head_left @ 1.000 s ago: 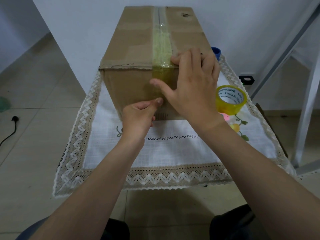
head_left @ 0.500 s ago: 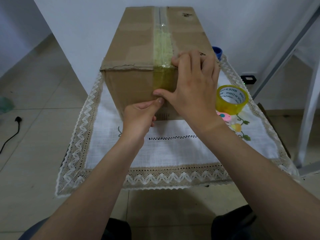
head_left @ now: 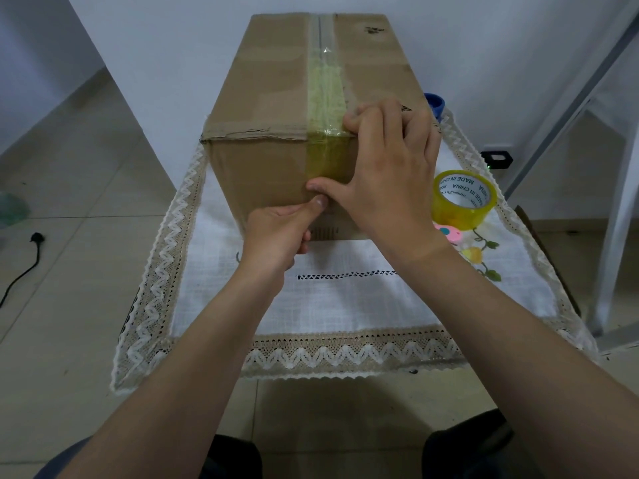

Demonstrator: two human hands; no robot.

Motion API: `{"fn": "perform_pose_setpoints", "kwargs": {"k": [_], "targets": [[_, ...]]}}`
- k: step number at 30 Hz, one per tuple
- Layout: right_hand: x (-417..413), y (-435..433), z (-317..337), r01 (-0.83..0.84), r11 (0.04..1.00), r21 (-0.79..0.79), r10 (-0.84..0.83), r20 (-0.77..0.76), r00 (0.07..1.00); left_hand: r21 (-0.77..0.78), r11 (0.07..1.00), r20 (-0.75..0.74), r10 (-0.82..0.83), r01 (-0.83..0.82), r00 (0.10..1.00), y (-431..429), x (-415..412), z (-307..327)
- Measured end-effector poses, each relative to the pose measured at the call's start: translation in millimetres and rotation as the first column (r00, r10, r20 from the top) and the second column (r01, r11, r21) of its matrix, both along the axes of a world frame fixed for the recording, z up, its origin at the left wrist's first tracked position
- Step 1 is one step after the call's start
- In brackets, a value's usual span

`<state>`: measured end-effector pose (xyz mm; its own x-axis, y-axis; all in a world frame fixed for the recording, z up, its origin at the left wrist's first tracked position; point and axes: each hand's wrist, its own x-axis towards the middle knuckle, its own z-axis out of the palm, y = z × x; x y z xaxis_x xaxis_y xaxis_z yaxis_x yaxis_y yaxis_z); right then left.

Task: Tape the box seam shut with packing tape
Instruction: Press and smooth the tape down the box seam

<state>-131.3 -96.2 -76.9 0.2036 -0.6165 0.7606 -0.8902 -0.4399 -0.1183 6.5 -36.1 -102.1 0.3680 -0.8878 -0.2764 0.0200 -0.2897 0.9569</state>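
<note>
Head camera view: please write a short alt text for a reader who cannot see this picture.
Two bare hands press a strip of yellowish tape down over the near edge of a cardboard box; the right hand lies on the corner, the left hand thumbs the front face. A tape roll sits to the right on a lace-edged cloth.

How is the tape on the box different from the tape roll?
The tape strip lies flat, stuck along the box seam and folded over its edge. The tape roll is a thick ring lying on the cloth, touched by no hand. Both look yellowish and see-through.
</note>
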Motion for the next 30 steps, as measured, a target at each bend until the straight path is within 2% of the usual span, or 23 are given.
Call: {"fn": "perform_pose_setpoints", "kwargs": {"k": [7,10,12,16,18,19,21,23,24,25,27,30], "targets": [[0.4,0.6,0.5,0.003,1.000,-0.004,-0.003,-0.005,1.000,0.081,0.996,0.040,-0.037,0.034,0.998,-2.0,2.2,4.4],[0.2,0.1,0.0,0.002,1.000,-0.008,-0.002,-0.008,1.000,0.171,0.981,0.103,-0.108,0.090,0.989,2.0,-3.1,1.1],[0.8,-0.4,-0.2,0.004,1.000,-0.004,-0.004,-0.004,1.000,0.159,0.976,0.126,-0.169,0.148,0.978,5.2,-8.4,0.4],[-3.5,-1.6,3.3,-0.038,0.999,0.025,0.038,0.003,0.999,0.031,0.976,0.387,-0.210,0.214,0.898,4.9,-8.8,16.4],[-8.6,-2.1,7.8,-0.107,0.994,0.037,0.105,0.052,0.993,-0.120,0.966,0.543,-0.129,0.228,0.830,5.5,-5.0,23.0],[-10.6,-2.2,9.6,-0.131,0.991,0.034,0.127,0.082,0.988,-0.253,0.944,0.605,-0.016,0.211,0.796,6.6,-2.4,25.3],[-12.1,-1.7,11.7,-0.136,0.991,0.007,0.134,0.130,0.982,-0.564,0.811,0.634,0.303,0.157,0.712,7.5,1.2,28.2],[-10.6,-1.0,12.7,-0.119,0.993,-0.016,0.120,0.151,0.981,-0.740,0.654,0.595,0.528,0.156,0.606,4.3,2.7,30.1],[-9.1,-0.8,13.0,-0.109,0.994,-0.017,0.110,0.153,0.982,-0.763,0.623,0.599,0.583,0.172,0.549,1.8,4.1,32.4],[-7.6,-0.7,13.5,-0.094,0.995,-0.013,0.095,0.153,0.984,-0.756,0.631,0.622,0.611,0.174,0.489,-1.1,4.6,35.4],[-4.6,-1.2,14.3,-0.060,0.998,-0.002,0.059,0.149,0.987,-0.694,0.703,0.694,0.596,0.155,0.404,-7.7,5.4,39.5],[-2.5,-1.5,13.0,-0.027,1.000,-0.004,0.027,0.130,0.991,-0.591,0.779,0.778,0.481,0.211,0.404,-16.9,7.4,37.6]]}}
